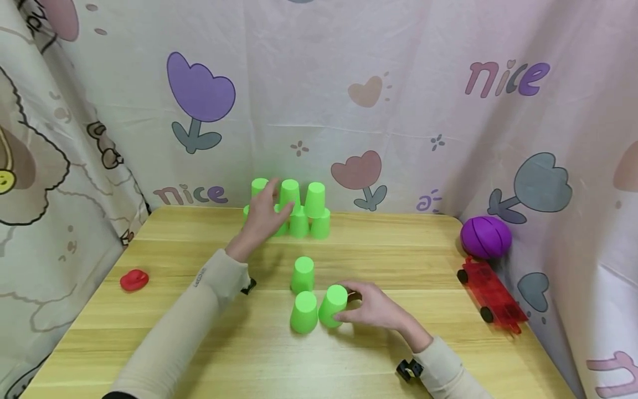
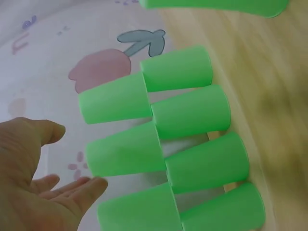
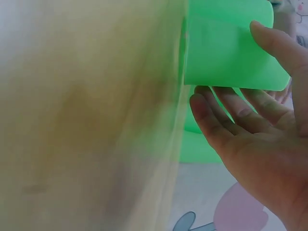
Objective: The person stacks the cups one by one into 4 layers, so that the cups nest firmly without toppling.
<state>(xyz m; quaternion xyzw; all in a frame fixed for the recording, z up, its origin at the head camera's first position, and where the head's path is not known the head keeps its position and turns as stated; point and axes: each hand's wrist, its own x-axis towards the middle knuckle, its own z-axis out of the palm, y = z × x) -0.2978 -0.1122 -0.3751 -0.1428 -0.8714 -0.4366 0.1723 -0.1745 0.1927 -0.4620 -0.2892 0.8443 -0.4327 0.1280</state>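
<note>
Gripping an upright green cup [image 1: 332,307] just to its left: right hand [image 1: 374,306], lower centre. Left hand [image 1: 261,215] spread, empty, near stacked cups [image 1: 299,224].

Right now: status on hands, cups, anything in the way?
Left hand open beside the two-tier cup stack. Right hand curled round the front-right loose cup, wide end down. Possible obstruction: another loose cup close on its left.
</note>
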